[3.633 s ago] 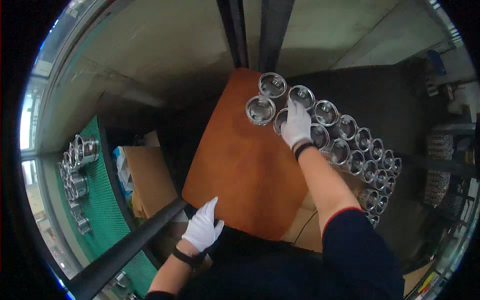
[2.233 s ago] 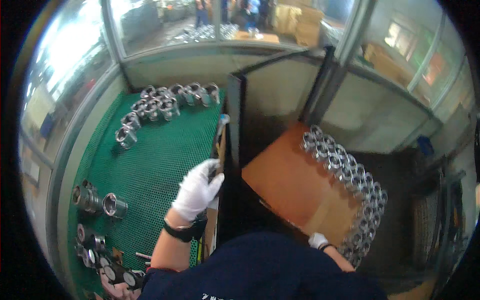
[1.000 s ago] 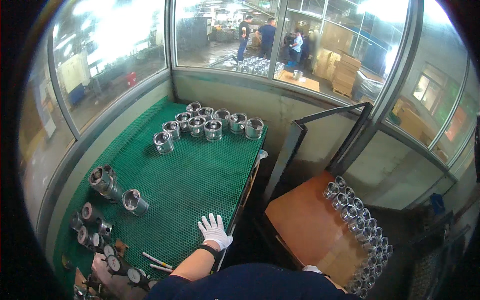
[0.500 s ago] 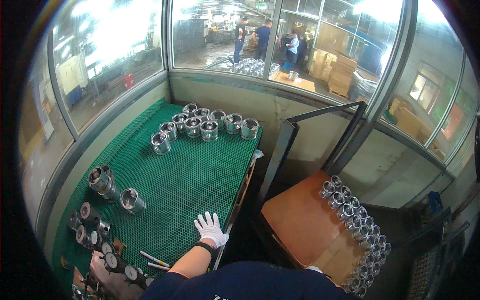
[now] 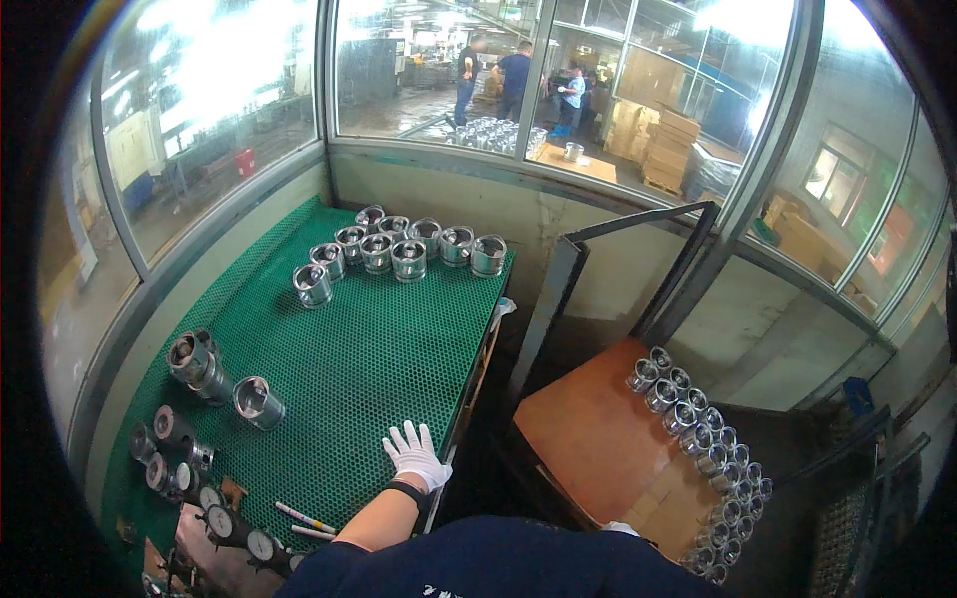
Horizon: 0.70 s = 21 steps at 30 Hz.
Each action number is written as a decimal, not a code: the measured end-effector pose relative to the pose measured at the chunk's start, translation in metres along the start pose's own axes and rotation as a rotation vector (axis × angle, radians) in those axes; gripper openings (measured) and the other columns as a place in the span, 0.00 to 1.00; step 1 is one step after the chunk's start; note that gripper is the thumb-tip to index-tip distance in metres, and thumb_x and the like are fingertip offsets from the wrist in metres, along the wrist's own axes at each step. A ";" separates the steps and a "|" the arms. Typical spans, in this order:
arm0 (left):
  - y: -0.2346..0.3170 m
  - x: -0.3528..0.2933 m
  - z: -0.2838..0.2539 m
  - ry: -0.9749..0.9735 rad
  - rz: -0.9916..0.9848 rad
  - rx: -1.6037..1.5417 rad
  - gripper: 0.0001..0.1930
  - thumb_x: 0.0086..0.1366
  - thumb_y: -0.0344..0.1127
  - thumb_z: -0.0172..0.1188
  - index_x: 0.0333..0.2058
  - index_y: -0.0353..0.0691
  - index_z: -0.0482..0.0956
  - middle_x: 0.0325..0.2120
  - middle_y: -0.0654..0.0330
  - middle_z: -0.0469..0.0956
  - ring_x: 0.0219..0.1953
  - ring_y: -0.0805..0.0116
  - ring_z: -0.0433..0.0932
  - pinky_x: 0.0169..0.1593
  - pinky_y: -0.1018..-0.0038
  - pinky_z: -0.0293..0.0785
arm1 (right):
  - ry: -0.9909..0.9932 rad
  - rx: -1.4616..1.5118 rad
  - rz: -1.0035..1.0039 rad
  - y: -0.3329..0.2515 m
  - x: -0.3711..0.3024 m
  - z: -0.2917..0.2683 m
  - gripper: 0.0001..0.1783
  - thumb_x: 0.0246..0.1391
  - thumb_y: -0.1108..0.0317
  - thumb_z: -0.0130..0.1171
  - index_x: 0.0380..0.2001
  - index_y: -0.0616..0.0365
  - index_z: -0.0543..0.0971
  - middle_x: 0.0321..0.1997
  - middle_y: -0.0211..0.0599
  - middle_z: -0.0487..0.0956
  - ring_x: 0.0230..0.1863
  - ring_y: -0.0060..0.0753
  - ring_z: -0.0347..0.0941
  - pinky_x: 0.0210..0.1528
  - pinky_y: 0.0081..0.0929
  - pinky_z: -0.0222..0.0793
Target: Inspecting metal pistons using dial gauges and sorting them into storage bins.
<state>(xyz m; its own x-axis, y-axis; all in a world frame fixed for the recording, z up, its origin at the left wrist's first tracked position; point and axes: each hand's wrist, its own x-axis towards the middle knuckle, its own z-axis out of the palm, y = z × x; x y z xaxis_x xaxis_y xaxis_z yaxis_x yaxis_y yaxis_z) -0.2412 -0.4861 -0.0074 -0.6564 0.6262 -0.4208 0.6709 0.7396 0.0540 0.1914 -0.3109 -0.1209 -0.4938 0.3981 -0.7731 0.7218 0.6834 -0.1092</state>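
Note:
My left hand (image 5: 417, 456), in a white glove with a dark band at the wrist, lies with fingers spread on the green perforated mat (image 5: 339, 369) by the table's right edge. Nothing is in it. Only a scrap of white glove on my right hand (image 5: 622, 528) shows beside my dark shirt, over the brown board; its fingers are hidden. Nearest to the left hand are two pen-like sticks (image 5: 304, 517) and a single metal piston (image 5: 259, 402). Several more pistons (image 5: 409, 261) stand grouped at the mat's far end.
Dial gauges (image 5: 224, 523) and dark cylindrical parts (image 5: 171, 424) crowd the near left. To the right, rows of pistons (image 5: 695, 439) stand on a brown board (image 5: 578, 429). An angled dark metal frame (image 5: 568, 279) rises between table and board. People (image 5: 513, 80) stand beyond the windows.
The whole view has shifted slightly, so things appear a little farther left. My left hand stays spread on the mat. Slightly more of the right glove shows.

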 end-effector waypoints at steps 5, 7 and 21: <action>0.002 0.001 0.000 0.010 0.003 0.006 0.55 0.60 0.66 0.52 0.72 0.38 0.38 0.73 0.41 0.30 0.73 0.32 0.27 0.68 0.37 0.20 | -0.009 0.077 0.213 0.029 0.018 0.031 0.26 0.59 0.48 0.44 0.45 0.50 0.84 0.54 0.45 0.80 0.57 0.48 0.76 0.58 0.43 0.71; 0.003 0.001 -0.005 0.011 0.018 0.000 0.54 0.60 0.66 0.52 0.72 0.38 0.38 0.73 0.41 0.30 0.73 0.32 0.27 0.68 0.37 0.20 | -0.024 -0.013 0.087 0.057 0.050 0.063 0.26 0.59 0.48 0.44 0.46 0.49 0.84 0.54 0.45 0.80 0.57 0.48 0.75 0.58 0.43 0.71; 0.002 -0.002 -0.002 0.004 0.002 0.013 0.54 0.60 0.65 0.52 0.72 0.38 0.38 0.73 0.42 0.31 0.73 0.31 0.26 0.69 0.36 0.22 | 0.004 0.027 -0.001 0.033 0.059 0.071 0.24 0.58 0.50 0.45 0.43 0.48 0.85 0.53 0.45 0.80 0.56 0.49 0.75 0.58 0.42 0.71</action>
<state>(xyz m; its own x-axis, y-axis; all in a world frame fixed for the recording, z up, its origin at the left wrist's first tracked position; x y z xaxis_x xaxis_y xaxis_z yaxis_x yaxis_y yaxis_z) -0.2394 -0.4848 -0.0044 -0.6564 0.6290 -0.4167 0.6769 0.7349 0.0430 0.2211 -0.3082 -0.2144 -0.4968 0.3998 -0.7703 0.7340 0.6671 -0.1272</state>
